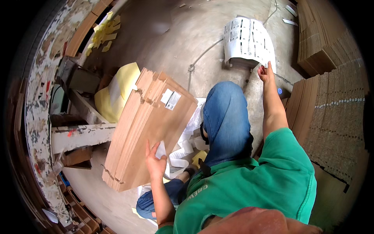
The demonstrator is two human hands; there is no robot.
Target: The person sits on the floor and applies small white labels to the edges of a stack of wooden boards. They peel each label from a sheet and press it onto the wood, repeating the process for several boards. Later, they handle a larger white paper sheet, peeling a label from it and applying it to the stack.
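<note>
Beside the near right side of the flattened cardboard boxes [159, 128], my left hand [156, 164] holds a small white label [161, 149] between thumb and fingers, its index finger raised. The boxes stand tilted on edge in a bundle, with a white printed label [171, 99] on the front face. My right arm reaches far forward. Its hand [266, 73] pinches the near right edge of a white printed label sheet [247, 39], which drapes over a low support whose shape is mostly hidden. The exact grip of those fingertips is hard to make out.
Tall stacks of flat cardboard [339, 113] rise on the right. A paint-chipped metal frame [83, 137] stands at left, with yellow backing paper [117, 93] beside it. White paper strips [180, 153] lie near my legs. A cable [206, 52] crosses the concrete floor.
</note>
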